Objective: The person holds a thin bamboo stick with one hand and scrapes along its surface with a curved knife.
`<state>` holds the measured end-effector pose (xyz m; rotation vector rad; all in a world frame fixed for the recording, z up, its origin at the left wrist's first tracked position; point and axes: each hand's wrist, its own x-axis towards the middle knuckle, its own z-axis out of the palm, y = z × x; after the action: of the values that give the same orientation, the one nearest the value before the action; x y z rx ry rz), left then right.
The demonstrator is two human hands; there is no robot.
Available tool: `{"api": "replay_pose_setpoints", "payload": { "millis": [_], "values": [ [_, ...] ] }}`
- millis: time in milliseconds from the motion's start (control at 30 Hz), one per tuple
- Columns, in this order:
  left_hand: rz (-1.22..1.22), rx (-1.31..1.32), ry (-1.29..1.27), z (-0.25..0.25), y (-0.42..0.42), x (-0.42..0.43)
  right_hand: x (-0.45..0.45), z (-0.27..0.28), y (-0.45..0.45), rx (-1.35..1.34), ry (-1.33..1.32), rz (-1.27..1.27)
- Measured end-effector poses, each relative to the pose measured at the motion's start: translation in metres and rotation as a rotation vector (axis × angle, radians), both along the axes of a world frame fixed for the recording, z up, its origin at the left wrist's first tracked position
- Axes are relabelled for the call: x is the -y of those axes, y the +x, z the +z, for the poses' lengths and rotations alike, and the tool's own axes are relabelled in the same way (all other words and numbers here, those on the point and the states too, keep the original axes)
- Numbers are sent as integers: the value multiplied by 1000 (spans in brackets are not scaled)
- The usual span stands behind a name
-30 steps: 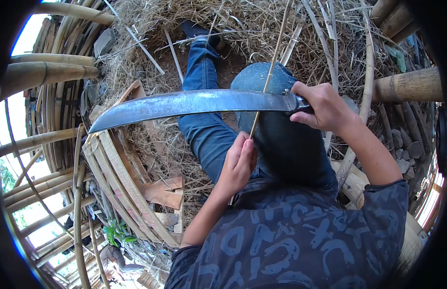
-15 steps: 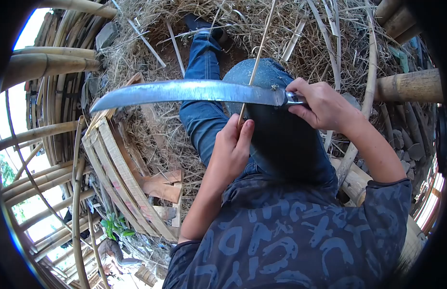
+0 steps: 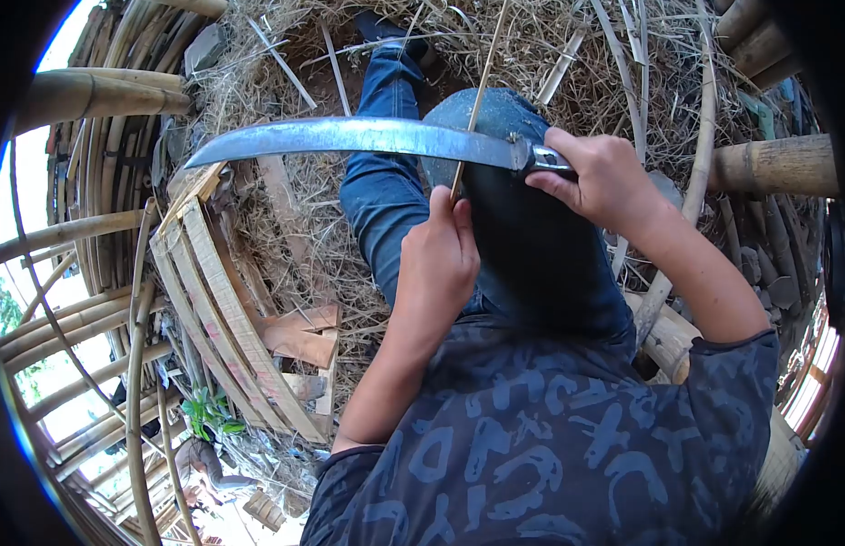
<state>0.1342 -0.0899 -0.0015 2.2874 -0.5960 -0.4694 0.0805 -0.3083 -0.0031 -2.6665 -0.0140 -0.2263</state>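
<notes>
My right hand (image 3: 606,177) is closed round the handle of a machete (image 3: 349,138), whose long, slightly curved blade points left across my raised knee. Between the thumb and fingers of my left hand (image 3: 440,259) is the near end of a thin bamboo strip (image 3: 481,96). The strip runs up and away over the jeans, crossing the blade near the handle end. Blade and strip appear to touch at that crossing. A small tuft of shavings sits on the blade by the handle.
A slatted wooden crate (image 3: 231,314) stands on the left, with bamboo poles (image 3: 86,96) beyond it. Dry straw and shavings (image 3: 299,214) cover the ground. Split strips (image 3: 561,68) lie ahead. A long pole (image 3: 700,136) and a thick bamboo (image 3: 777,166) are on the right.
The machete and my right hand have shifted slightly up in the view, and the blade tilts a bit more. My left hand has moved up a little, still pinching the strip.
</notes>
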Motion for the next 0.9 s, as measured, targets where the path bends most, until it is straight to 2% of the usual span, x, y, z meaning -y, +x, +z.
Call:
{"api": "replay_pose_setpoints", "payload": {
  "millis": [167, 467, 600, 667, 900],
  "values": [
    [4, 202, 88, -2, -4, 0, 0, 8, 0, -113, 55, -47],
    [18, 268, 200, 1, -14, -13, -3, 7, -1, -133, -32, -33],
    [27, 266, 198, -2, -28, -29, 2, 2, 1, -122, -5, -43],
    [72, 176, 225, -3, -38, -37, 1, 3, 1, -116, -11, -41],
    [75, 190, 198, -6, -55, -64, -1, 3, 2, -90, -21, -41]
  ]
}}
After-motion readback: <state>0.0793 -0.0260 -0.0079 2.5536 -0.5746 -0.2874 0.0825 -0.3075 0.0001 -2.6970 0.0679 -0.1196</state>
